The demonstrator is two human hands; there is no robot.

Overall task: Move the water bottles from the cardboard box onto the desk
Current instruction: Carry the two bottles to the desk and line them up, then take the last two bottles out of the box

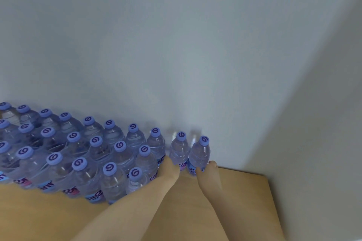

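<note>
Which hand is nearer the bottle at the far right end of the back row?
Right. The right hand holds the rightmost bottle at its label; the left hand grips the neighbouring bottle.

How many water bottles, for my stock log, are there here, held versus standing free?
Held bottles: 2, the left hand on the second-last bottle, the right hand on the end bottle
Free bottles on the desk: 21
Total: 23 in view

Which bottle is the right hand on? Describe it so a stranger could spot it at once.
Follow the back row of water bottles along the wall to the desk's far right end. The last bottle there is it: nothing stands to its right, and the right hand grips its label.
</note>
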